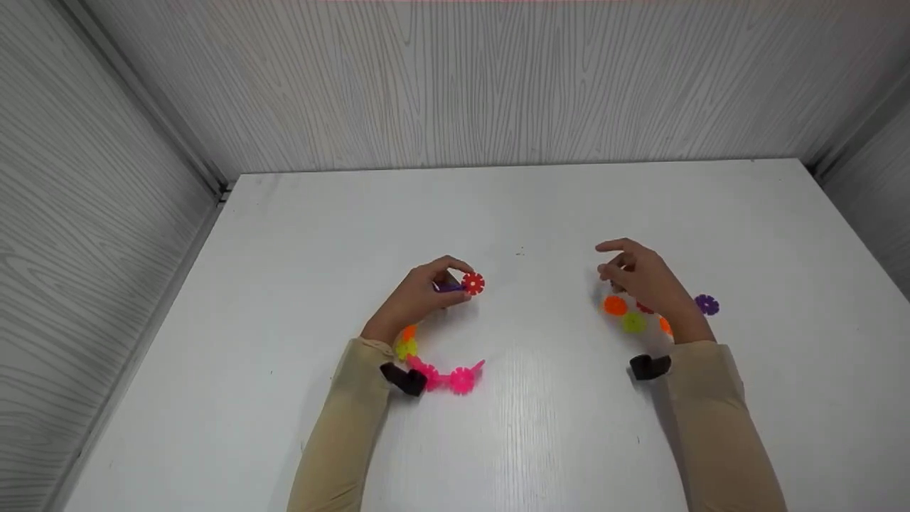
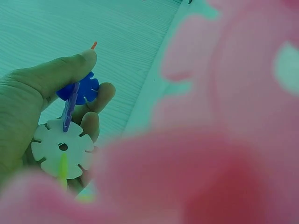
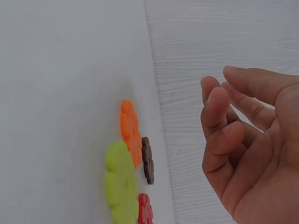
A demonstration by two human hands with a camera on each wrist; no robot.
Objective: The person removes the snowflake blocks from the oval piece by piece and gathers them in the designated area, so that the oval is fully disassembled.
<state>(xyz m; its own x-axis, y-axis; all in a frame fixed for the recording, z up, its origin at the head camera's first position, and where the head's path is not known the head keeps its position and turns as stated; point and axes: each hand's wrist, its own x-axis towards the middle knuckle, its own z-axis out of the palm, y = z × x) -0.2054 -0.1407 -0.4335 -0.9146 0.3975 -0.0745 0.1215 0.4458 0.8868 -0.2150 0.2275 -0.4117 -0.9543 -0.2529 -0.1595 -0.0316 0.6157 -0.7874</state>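
My left hand [image 1: 419, 293] pinches a chain of notched plastic discs between thumb and fingers, near its red disc [image 1: 473, 284]. A blue disc [image 2: 88, 91], a purple disc [image 2: 70, 109] and a white disc [image 2: 52, 140] of the chain show against the palm in the left wrist view. Below the wrist the chain curves through a yellow disc [image 1: 407, 348] to pink discs [image 1: 462, 380]; the wrist and sleeve hide part of it. With fingers loosely bent and nothing held, my right hand [image 1: 643, 277] hovers beside loose discs, close to an orange disc [image 1: 616, 306].
Near the right wrist lie a lime disc [image 1: 633, 322], a second orange disc [image 1: 665, 325], a purple disc [image 1: 707, 304], a red disc [image 3: 145, 210] and a dark brown disc [image 3: 147, 161]. Wood-grain panels [image 1: 498, 85] border the white table [image 1: 533, 441] at the back and sides.
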